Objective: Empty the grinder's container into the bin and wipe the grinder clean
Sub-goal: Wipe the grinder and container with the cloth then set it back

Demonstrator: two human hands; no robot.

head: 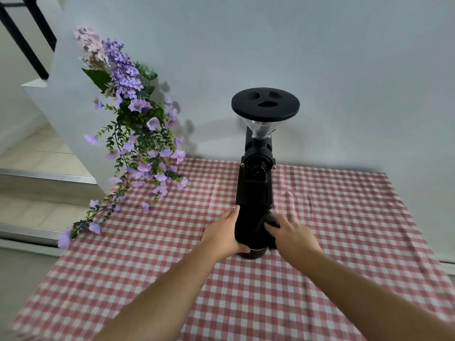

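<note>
A tall black grinder (256,183) stands on the checked tablecloth, with a clear hopper under a flat black lid (265,103). A round black container (253,253) sits at its foot, nearest me. My left hand (222,236) wraps around the left side of the grinder's lower body, thumb at the front by the container's rim. My right hand (293,236) presses a dark wad, which looks like a cloth (270,221), against the right side of the base. No bin is in view.
The table carries a red-and-white checked cloth (344,242) and stands against a white wall. A spray of purple artificial flowers (138,134) hangs over the table's back left corner. Tiled steps (37,183) lie to the left of the table.
</note>
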